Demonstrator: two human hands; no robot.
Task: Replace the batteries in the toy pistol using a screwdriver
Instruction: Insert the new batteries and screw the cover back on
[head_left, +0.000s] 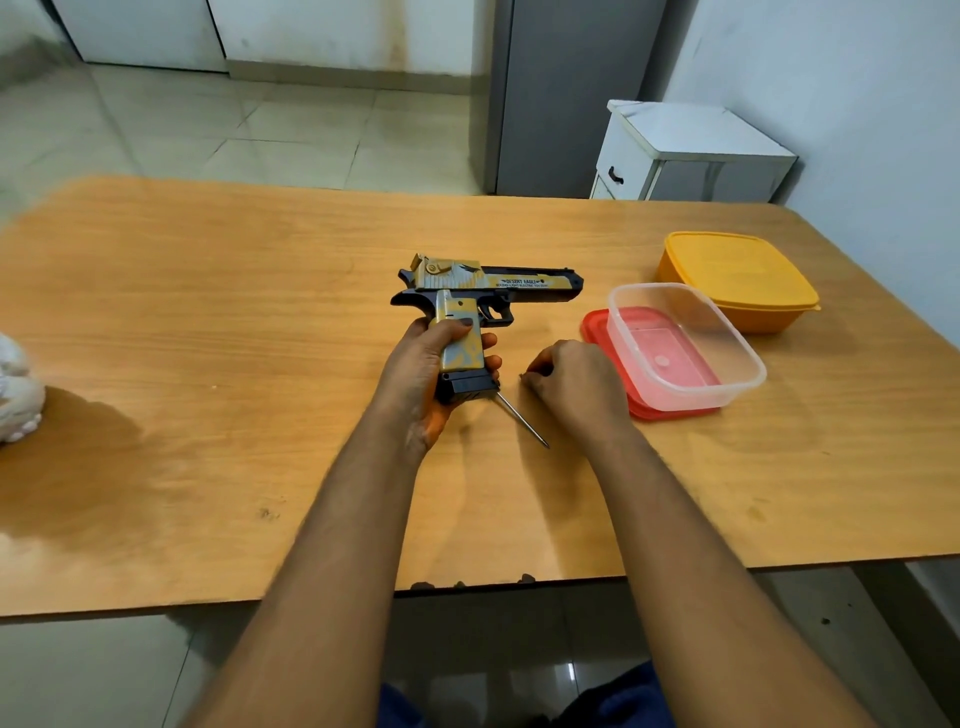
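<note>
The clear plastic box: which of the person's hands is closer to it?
Right. The right hand rests on the table beside the clear box; the left hand, further away, grips the toy pistol.

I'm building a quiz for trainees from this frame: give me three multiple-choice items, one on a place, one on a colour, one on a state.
1. Where does the clear tub sit?
A. on the red lid
B. inside the orange box
C. on the floor

2. What colour is the closed box at the far right?
A. blue
B. orange
C. green

3. What is the left hand doing?
A. lying flat on the table
B. gripping the toy pistol by its handle
C. holding the clear tub

Answers: 1 A, red shows beneath the tub; 2 B, its lid and body are orange; 3 B, fingers wrap the grip.
</note>
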